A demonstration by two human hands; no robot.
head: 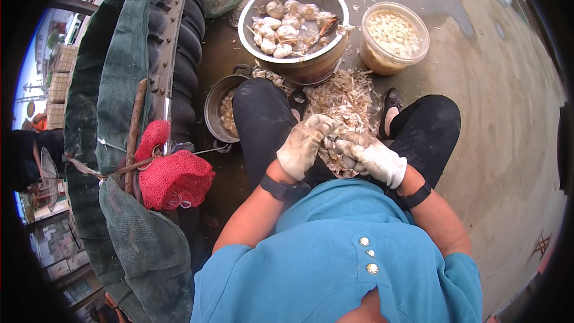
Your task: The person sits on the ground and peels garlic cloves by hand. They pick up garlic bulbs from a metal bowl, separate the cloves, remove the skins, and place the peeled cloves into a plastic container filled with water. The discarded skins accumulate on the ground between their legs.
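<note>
My left hand (307,146) and my right hand (371,157), both in soiled white work gloves, meet between my knees. Their fingers close on a garlic bulb (331,142) that is mostly hidden by the gloves. Beneath them lies a heap of garlic skins (347,98). Ahead, a wide metal basin (293,66) holds whole garlic bulbs (287,32) and a tool with orange-and-black handles (328,27). To its right stands a round plastic tub (385,63) filled with peeled garlic cloves (394,31).
By my left knee a metal pot (213,114) contains garlic pieces. Farther left are a ribbed black pipe (186,58), dark green netting (121,63), a wooden stick (136,130) and a red mesh bag (179,179). Skin scraps dot the wet concrete floor (489,112).
</note>
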